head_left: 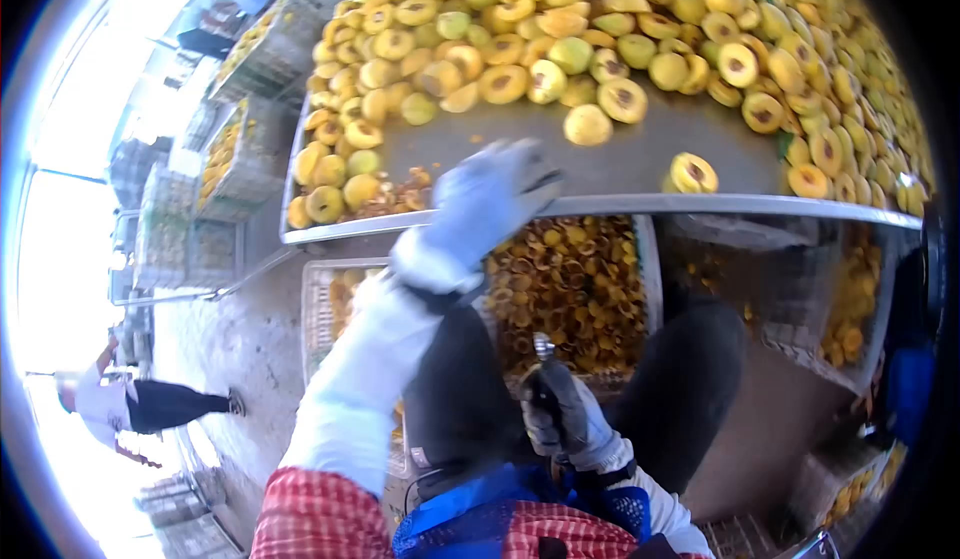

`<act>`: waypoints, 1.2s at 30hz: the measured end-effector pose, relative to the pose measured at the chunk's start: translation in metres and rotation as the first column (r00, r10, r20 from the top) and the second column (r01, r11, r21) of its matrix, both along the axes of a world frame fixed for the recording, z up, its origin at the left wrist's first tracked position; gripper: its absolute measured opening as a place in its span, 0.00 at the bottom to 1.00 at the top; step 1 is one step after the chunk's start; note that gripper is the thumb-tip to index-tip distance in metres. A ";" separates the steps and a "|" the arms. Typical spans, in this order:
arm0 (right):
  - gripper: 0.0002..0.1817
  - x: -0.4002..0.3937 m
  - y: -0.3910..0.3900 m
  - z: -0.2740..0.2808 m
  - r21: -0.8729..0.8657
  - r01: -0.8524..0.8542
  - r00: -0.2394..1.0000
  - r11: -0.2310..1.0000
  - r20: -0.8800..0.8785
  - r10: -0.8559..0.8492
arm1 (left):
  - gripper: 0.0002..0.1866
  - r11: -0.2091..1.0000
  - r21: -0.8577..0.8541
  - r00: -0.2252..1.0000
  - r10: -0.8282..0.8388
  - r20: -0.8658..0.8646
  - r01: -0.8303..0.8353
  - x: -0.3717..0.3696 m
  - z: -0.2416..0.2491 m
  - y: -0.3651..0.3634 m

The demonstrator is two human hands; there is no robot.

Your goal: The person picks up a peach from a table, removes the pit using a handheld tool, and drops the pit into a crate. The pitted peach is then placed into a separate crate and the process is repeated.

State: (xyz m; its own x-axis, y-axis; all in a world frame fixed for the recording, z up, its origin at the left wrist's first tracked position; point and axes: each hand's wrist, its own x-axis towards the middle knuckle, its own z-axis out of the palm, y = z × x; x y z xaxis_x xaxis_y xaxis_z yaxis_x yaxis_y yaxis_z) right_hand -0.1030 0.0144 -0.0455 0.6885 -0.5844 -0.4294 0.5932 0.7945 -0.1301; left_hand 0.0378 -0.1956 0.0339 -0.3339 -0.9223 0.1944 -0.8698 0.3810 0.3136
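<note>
My left hand (pixel 485 199), in a pale glove with dark fingertips, reaches over the near rim of a metal table (pixel 440 149). Its fingers look stretched out, though blurred, and I see nothing held. Small brown scraps (pixel 400 194) lie just left of it. Low between my knees, my gloved right hand (pixel 575 419) is closed around a small hand tool (pixel 543 347) with a shiny metal tip; the fingers cover most of its handle. Two halved yellow peaches, one cut face up (pixel 693 173) and another (pixel 588 126), lie in front of the big heap of peach halves (pixel 620 19).
Under the table stands a crate (pixel 648 269) of brownish-orange fruit pieces, with a white crate (pixel 318 304) to its left. Stacked crates (pixel 190 229) line the left side. A person (pixel 110 399) stands at far left. A fruit-filled bin (pixel 850 309) is at right.
</note>
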 end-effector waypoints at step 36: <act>0.25 0.058 -0.033 -0.014 0.008 0.028 0.619 1.000 -0.786 -0.011 | 0.26 0.788 0.073 0.629 0.540 -0.560 -0.612 0.340 -0.076 0.020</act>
